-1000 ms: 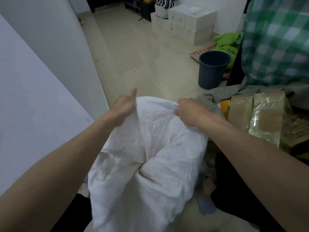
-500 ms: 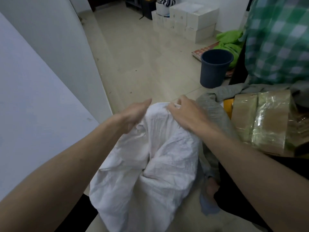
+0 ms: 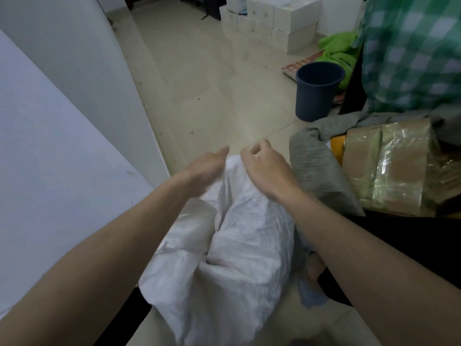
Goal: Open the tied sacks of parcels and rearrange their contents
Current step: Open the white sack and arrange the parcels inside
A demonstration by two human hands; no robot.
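Note:
A white woven sack (image 3: 239,250) stands on the floor between my forearms, crumpled and folded in at its middle. My left hand (image 3: 205,169) lies on the sack's far top edge, blurred, with its fingers stretched forward. My right hand (image 3: 264,166) is at the same edge, its fingers curled and pinching the top of the sack. The sack's mouth and any tie are hidden behind my hands. To the right lie taped brown parcels (image 3: 389,168) wrapped in clear film.
A grey sack (image 3: 316,166) lies beside the white one. A dark blue bin (image 3: 318,92) stands on the tiled floor beyond, with green cloth (image 3: 336,49) and stacked white boxes (image 3: 282,23) further back. A person in a green checked shirt (image 3: 411,51) is at right. A white wall (image 3: 62,108) runs along the left.
Both hands have come together at the sack's far top edge. The sack's top has sunk lower and narrowed. My left hand has gone from gripping the cloth to stretched fingers.

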